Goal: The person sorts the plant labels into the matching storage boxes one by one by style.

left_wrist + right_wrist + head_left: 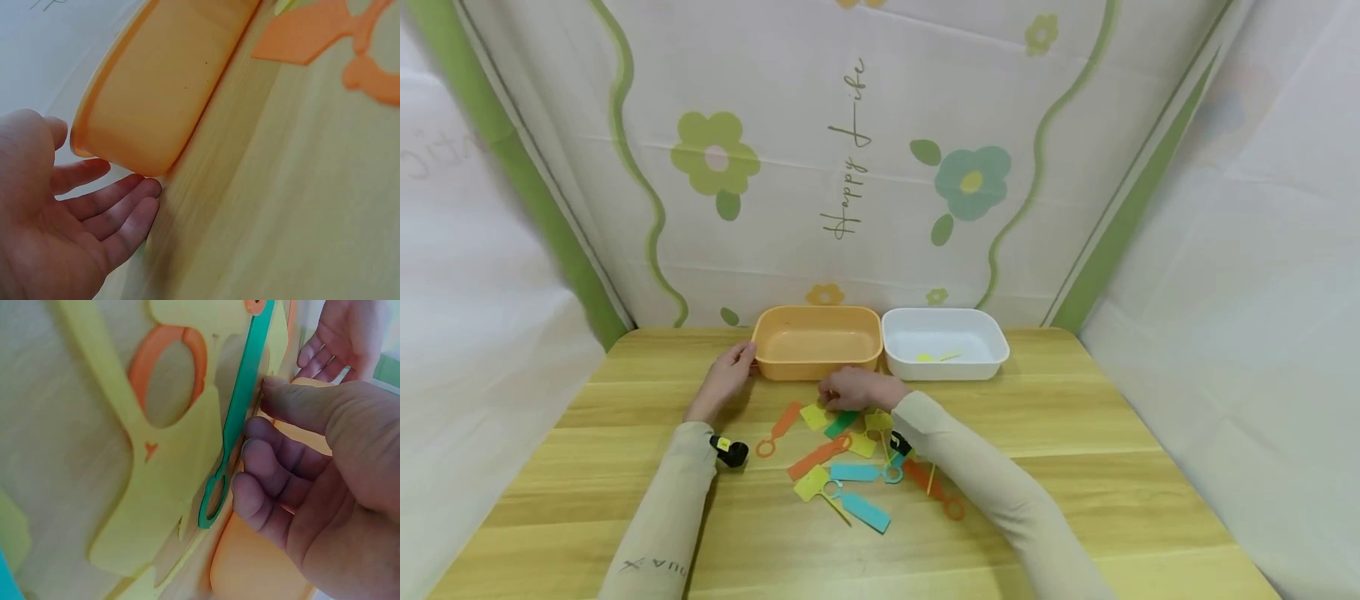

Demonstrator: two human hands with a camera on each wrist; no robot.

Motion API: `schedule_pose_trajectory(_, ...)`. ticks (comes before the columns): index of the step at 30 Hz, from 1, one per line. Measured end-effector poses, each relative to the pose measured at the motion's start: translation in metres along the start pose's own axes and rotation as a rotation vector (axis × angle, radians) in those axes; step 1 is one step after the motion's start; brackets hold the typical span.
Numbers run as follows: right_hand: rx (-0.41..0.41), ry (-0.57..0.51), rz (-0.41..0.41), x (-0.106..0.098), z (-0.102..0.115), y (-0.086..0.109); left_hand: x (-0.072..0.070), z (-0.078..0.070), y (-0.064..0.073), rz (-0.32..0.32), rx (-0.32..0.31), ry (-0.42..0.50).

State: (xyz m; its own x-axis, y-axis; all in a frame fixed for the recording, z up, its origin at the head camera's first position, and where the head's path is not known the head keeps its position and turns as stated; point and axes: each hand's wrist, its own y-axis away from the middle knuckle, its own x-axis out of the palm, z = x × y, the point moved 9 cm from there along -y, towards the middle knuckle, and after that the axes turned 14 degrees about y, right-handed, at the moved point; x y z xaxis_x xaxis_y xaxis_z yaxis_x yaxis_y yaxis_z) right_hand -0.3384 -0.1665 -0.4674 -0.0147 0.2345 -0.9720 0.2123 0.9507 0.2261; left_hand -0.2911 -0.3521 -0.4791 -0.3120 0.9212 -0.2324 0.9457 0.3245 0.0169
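Observation:
My left hand (730,372) rests its fingers, fairly straight, against the left end of the orange plastic bin (816,369). In the left wrist view, the fingertips (150,187) touch the bin's lower corner. My right hand (853,387) is just in front of that bin, fingers curled toward the thumb. It appears to pinch the thin stem of a yellow plant label (813,417), though the contact is partly hidden. Beside the fingers lies a green ring tag (240,394). Another yellow label (169,469) overlaps an orange ring tag (139,369) nearby.
A white bin (946,369) holding a few yellow pieces (925,357) adjoins the orange bin. Nearer me are scattered orange tags (811,461), blue tags (865,512) and yellow labels (811,483). A printed cloth (865,275) hangs behind the wooden table (1120,467).

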Motion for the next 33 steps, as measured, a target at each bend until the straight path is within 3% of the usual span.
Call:
schedule_pose_trajectory(15,0.029,0.011,0.006,0.004,0.005,0.003,-0.001,0.001,-0.001,0.004,0.003,-0.043)
schedule_pose_trajectory(26,-0.011,0.041,0.076,0.004,0.007,0.005,-0.004,0.005,-0.001,-0.001,-0.009,-0.039)
schedule_pose_trajectory(33,0.024,-0.002,0.098,0.003,-0.004,0.014,-0.003,0.004,-0.004,-0.006,0.001,-0.038)
